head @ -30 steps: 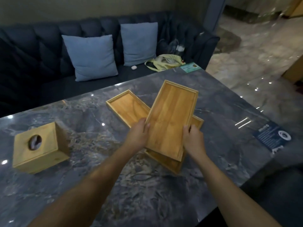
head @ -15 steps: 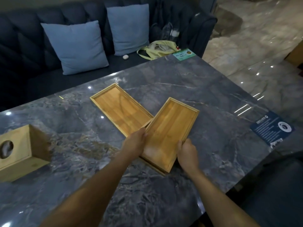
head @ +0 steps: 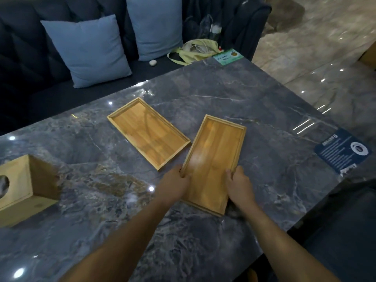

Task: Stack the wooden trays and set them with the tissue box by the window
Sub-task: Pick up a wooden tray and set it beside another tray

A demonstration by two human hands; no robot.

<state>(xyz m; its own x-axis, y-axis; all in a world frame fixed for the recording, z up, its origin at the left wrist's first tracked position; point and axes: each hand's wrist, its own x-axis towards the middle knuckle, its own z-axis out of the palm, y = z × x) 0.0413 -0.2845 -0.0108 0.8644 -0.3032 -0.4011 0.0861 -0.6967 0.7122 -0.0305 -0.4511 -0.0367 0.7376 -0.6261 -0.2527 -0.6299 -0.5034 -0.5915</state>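
Two shallow wooden trays lie side by side on the dark marble table [head: 223, 94]. The right tray [head: 215, 157] is angled away from me; my left hand [head: 175, 185] grips its near left edge and my right hand [head: 240, 185] grips its near right edge. The left tray [head: 148, 132] lies flat just beyond my left hand, its near corner almost touching the held tray. A wooden tissue box [head: 22, 188] with a round opening stands at the table's far left, partly cut off by the frame.
A dark sofa [head: 30, 58] with two blue cushions [head: 87, 49] runs along the far side of the table. A yellow bag [head: 195, 50] lies on the seat. A green card [head: 227, 57] and a blue card [head: 343, 153] lie on the table's edges. Polished floor lies to the right.
The tray in my hands was lifted and overlapping the other tray; it has come down and rightwards onto the table, so both now lie apart. The view shifted down and right.
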